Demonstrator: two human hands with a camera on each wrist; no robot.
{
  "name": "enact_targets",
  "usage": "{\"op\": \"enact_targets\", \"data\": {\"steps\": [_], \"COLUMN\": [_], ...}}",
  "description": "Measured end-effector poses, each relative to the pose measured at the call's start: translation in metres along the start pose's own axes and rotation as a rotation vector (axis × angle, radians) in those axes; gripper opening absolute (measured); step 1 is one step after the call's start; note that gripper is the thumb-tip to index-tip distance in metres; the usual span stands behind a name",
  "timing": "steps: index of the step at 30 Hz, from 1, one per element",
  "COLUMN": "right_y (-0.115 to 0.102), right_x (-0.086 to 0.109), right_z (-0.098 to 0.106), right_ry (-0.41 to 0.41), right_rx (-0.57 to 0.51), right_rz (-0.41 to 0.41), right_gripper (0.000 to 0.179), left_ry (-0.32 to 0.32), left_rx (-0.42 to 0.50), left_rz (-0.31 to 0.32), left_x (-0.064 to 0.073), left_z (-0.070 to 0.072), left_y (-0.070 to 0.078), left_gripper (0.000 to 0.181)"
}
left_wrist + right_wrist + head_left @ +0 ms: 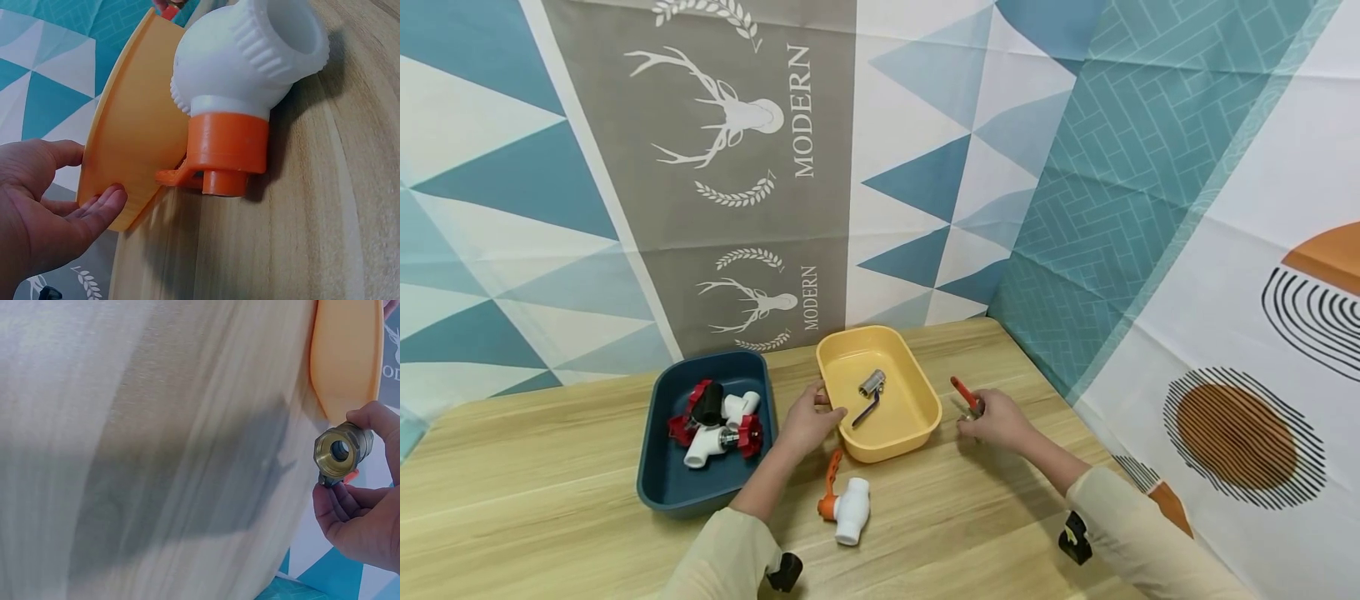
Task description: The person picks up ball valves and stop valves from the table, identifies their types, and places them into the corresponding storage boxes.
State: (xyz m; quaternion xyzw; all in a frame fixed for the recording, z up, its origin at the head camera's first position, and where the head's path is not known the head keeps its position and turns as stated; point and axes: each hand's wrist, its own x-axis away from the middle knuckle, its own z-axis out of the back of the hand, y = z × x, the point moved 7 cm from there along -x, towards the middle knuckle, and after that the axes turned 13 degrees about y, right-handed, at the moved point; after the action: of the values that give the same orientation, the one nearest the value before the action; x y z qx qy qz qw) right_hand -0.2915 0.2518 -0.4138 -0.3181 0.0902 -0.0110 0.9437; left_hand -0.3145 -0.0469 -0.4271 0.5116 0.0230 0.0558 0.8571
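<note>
My left hand (808, 423) holds the left wall of a yellow bin (872, 454), thumb over the rim and fingers along the outside. Inside that bin lies a metal ball valve (872, 383) with a blue lever handle. To the right of the bin, my right hand (998, 421) pinches a brass ball valve (340, 450) with a red lever handle (964, 392) between thumb and fingers. The valve's threaded opening shows in the right wrist view. On the table in front of the bin rests a white plastic ball valve (219, 62) with an orange handle (228, 147).
Left of the yellow bin stands a dark blue bin (655, 450) with several white valves with red handwheels (750, 435) and a black piece (708, 406). The wooden table (512, 483) meets a patterned cloth backdrop (760, 167) at the back and right.
</note>
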Motion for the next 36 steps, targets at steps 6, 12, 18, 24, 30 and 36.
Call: {"op": "enact_targets", "data": {"steps": [6,12,18,24,30,36], "right_y": [-0.009,-0.018,-0.028,-0.036,-0.045,-0.054], "right_x": [-0.004,-0.010,-0.016,-0.020,-0.024,-0.027], "right_z": [0.007,0.013,0.017,0.015,0.013,0.008], "right_ry": [0.022,0.042,0.060,0.047,0.040,0.027], "right_rx": [0.001,-0.015,0.006,0.035,0.030,0.021], "right_rz": [0.022,0.026,0.035,0.049,0.054,0.082], "right_gripper": [0.024,0.043,0.039,0.043,0.040,0.036], "left_ry": [0.002,0.002,0.001,0.003,0.011,0.020], "left_rx": [0.005,0.006,0.034,0.047,0.044,0.049], "left_rz": [-0.001,0.003,-0.002,-0.002,-0.006,-0.008], "left_x": [0.001,0.001,0.000,0.000,0.000,0.001], "left_z": [-0.001,-0.001,-0.001,-0.002,-0.002,-0.001], "left_y": [0.000,-0.002,-0.001,-0.002,-0.002,-0.002], "left_gripper": [0.067,0.067,0.067,0.067,0.067,0.066]}}
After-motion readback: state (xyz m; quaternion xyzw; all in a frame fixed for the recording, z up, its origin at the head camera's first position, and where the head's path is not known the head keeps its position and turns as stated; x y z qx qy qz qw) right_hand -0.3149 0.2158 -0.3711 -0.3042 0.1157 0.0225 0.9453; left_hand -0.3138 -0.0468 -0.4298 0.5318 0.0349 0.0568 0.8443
